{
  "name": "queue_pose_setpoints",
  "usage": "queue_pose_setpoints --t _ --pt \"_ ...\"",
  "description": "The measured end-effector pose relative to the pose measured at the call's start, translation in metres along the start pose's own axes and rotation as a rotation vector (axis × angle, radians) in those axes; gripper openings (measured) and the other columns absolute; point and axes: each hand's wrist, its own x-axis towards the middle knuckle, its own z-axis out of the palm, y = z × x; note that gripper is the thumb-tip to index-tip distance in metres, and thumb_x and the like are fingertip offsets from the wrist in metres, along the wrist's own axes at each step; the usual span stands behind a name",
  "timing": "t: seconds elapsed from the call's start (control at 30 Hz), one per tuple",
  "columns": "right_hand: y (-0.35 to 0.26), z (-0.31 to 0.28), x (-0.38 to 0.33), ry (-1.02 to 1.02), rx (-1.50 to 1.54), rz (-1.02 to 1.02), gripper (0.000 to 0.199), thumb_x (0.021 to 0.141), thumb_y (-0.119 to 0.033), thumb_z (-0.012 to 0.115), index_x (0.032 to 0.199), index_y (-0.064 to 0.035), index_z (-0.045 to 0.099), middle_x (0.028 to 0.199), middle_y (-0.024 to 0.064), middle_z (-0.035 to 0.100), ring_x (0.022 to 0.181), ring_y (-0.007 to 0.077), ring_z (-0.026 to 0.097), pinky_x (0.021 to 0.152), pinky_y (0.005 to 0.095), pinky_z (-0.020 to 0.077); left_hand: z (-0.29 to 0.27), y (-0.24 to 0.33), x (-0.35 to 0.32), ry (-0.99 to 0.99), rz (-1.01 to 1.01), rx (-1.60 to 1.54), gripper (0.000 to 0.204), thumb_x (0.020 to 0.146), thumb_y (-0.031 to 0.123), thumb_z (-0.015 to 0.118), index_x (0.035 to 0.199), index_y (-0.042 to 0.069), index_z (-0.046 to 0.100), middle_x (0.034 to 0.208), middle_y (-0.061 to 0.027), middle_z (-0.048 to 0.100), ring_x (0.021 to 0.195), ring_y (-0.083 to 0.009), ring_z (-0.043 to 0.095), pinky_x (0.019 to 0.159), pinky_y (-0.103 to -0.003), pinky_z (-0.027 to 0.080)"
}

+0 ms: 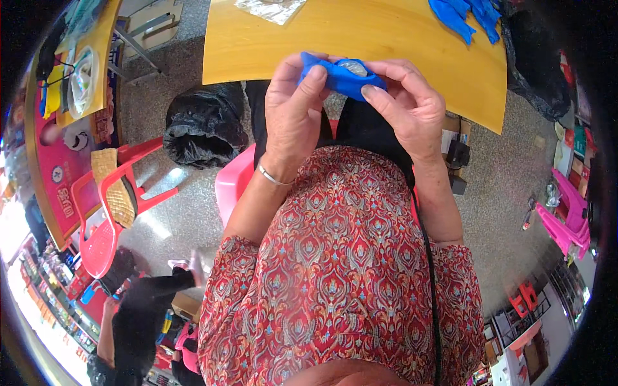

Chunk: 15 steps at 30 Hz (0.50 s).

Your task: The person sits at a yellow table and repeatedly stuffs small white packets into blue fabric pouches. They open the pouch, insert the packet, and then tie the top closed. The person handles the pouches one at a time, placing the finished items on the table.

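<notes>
Head view. Blue cloth piece point(340, 78): pinched between left hand point(293, 112) and right hand point(407, 103), held above the lap, just before the edge of the yellow surface point(335, 35); a small grey object sits in its fold. Surroundings: blue pieces point(465, 14) and clear bag point(270, 9) on the surface; black bag point(205, 125), red chair point(106, 206) on the floor at left

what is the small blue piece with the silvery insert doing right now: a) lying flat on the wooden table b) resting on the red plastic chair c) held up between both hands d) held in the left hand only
c: the small blue piece with the silvery insert is pinched between the left hand and the right hand, above the edge of the yellow wooden table.
</notes>
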Motion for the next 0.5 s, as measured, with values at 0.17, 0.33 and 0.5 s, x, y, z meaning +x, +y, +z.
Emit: queue_pose_setpoints --t 0.17,0.33,0.5 --pt "-0.009 0.003 0.006 -0.038 -0.149 -0.099 0.032 0.080 0.003 0.067 0.111 -0.0021 0.064 0.100 0.0051 0.060 0.090 0.0126 0.060 0.080 0.0238 0.0487 -0.002 0.013 0.002 -0.075 0.087 0.227 0.029 0.086 0.000 0.065 0.113 0.002 0.056 0.108 -0.0118 0.062 0.102 -0.0188 0.059 0.091 -0.032 0.048" --pt "-0.018 -0.008 0.014 -0.112 -0.143 -0.074 0.031 0.081 0.001 0.067 0.112 -0.0032 0.064 0.100 0.0046 0.060 0.091 0.0119 0.059 0.078 0.0238 0.0484 0.001 0.037 0.004 -0.178 0.101 0.562 0.025 0.084 -0.003 0.066 0.108 0.001 0.060 0.104 -0.0081 0.064 0.097 -0.0146 0.060 0.088 -0.027 0.048" --pt "-0.022 -0.008 0.017 -0.115 -0.114 0.009 0.029 0.083 -0.001 0.068 0.112 0.0028 0.062 0.106 0.0075 0.060 0.097 0.0133 0.056 0.087 0.0240 0.0452 0.008 0.035 0.002 -0.058 0.174 0.497 0.013 0.083 -0.004 0.066 0.096 -0.001 0.066 0.093 -0.0060 0.068 0.087 -0.0114 0.062 0.081 -0.025 0.049"
